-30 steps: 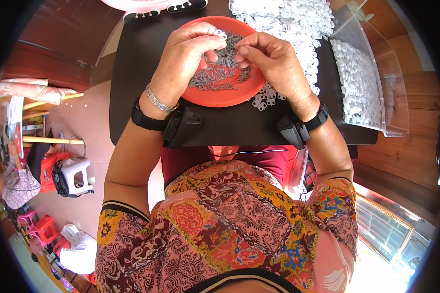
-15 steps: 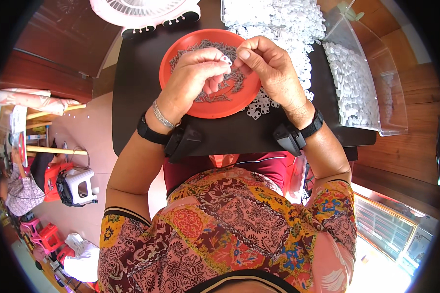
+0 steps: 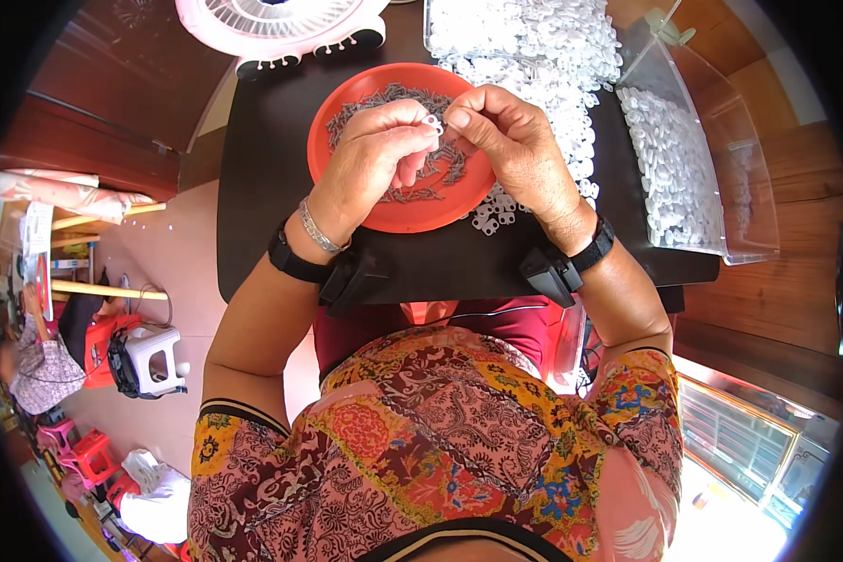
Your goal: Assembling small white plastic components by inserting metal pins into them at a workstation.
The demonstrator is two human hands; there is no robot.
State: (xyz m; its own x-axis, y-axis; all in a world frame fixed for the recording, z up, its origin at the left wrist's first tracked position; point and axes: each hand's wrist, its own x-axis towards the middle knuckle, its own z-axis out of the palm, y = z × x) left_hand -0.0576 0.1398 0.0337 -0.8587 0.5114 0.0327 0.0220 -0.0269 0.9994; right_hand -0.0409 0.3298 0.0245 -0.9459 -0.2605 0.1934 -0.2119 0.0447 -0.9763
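Over the orange-red basin (image 3: 468,192), my left hand (image 3: 377,155) pinches a small white plastic piece with holes (image 3: 432,123) between thumb and fingertips. My right hand (image 3: 510,140) is closed in a pinch just to the right of that piece; whatever its fingertips hold is too small to make out. Many small grey screw-like pins (image 3: 398,98) lie in the basin beneath both hands. Loose white plastic pieces (image 3: 492,217) like the held one lie against the basin's right side, partly under my right wrist.
A large heap of white pieces (image 3: 525,42) covers the dark table's (image 3: 281,253) far right. Beside it stands a clear bin (image 3: 754,211) with more white pieces. A pink-and-white fan (image 3: 281,28) stands at the far left. Another person (image 3: 47,370) is at the left.
My right hand has come slightly nearer to me, its fingertips now level with the white piece. My left hand keeps its pinch. The whole view has shifted a little.
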